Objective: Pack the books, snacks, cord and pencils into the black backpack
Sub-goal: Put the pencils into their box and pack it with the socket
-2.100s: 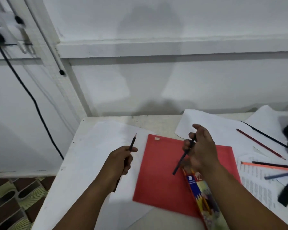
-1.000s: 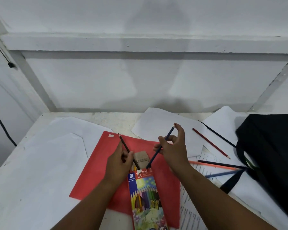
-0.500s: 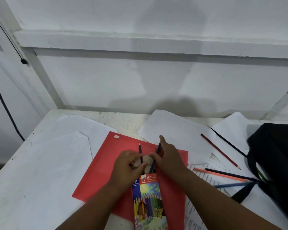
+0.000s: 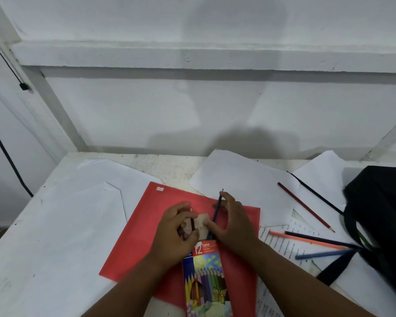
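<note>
A colourful pencil box (image 4: 206, 277) lies on a red book (image 4: 146, 232) in the middle of the table, its flap open at the top. My left hand (image 4: 176, 234) holds the box's open end and a dark pencil (image 4: 192, 223) that goes into it. My right hand (image 4: 233, 223) pinches a blue pencil (image 4: 216, 213) whose lower end enters the box. Several loose pencils lie to the right: red (image 4: 305, 207), black (image 4: 313, 193), orange (image 4: 306, 240), blue (image 4: 320, 254). The black backpack (image 4: 380, 220) sits at the right edge.
White paper sheets (image 4: 78, 202) cover much of the white table. A printed sheet (image 4: 281, 243) lies under the loose pencils. The white wall (image 4: 192, 110) rises right behind the table. A black cable (image 4: 7, 154) hangs at the left, off the table.
Both hands have come together at the box's open end. The two pencils, held in the air before, now slide into the box. The view has tilted down a little.
</note>
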Motion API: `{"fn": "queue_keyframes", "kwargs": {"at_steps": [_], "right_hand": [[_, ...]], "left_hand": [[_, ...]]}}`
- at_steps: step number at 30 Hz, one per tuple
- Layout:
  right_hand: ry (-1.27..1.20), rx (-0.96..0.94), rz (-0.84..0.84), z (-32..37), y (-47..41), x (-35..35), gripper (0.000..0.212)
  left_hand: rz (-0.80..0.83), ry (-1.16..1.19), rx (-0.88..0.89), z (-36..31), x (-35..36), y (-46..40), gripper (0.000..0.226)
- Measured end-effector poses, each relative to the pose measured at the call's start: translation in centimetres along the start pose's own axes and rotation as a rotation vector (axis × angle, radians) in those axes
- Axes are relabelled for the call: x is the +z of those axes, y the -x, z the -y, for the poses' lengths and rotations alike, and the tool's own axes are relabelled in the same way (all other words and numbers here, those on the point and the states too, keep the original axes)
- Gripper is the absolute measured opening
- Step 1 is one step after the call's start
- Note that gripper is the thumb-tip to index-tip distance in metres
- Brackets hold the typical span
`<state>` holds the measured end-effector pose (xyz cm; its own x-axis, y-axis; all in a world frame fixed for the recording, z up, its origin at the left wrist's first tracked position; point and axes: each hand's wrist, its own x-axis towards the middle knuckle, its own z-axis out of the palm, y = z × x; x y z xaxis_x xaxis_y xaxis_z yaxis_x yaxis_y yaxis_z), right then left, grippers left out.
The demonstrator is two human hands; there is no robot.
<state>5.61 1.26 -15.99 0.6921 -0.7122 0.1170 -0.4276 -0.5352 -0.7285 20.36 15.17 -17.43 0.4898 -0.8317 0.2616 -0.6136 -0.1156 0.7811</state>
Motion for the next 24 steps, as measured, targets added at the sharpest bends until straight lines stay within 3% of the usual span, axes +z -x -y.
{"fn": "queue_keyframes", "kwargs": {"at_steps": [4, 10, 14, 18, 24], "right_hand": [[0.032, -0.031, 0.034, -0.2, 0.2, -0.3, 0.102], [0.185, -0.176, 0.089, -0.4, 0.0, -0.5, 0.099], [0.224, -0.199, 0.118, -0.8, 0.0, -0.4, 0.101], [0.227, -0.217, 0.126, -0.9, 0.0, -0.4, 0.088], [0.147, -0.220, 0.037, -1.0, 0.0, -0.1, 0.050]], "left_hand": [[0.002, -0.016, 0.011, -0.3, -0.2, 0.0, 0.040], [-0.046, -0.002, 0.003, -0.4, -0.4, 0.2, 0.051], [-0.121, -0.083, -0.018, -0.3, -0.1, 0.1, 0.044], [-0.109, -0.093, -0.031, -0.3, 0.0, 0.2, 0.042], [-0.068, -0.076, -0.004, -0.6, -0.3, -0.1, 0.035]]}}
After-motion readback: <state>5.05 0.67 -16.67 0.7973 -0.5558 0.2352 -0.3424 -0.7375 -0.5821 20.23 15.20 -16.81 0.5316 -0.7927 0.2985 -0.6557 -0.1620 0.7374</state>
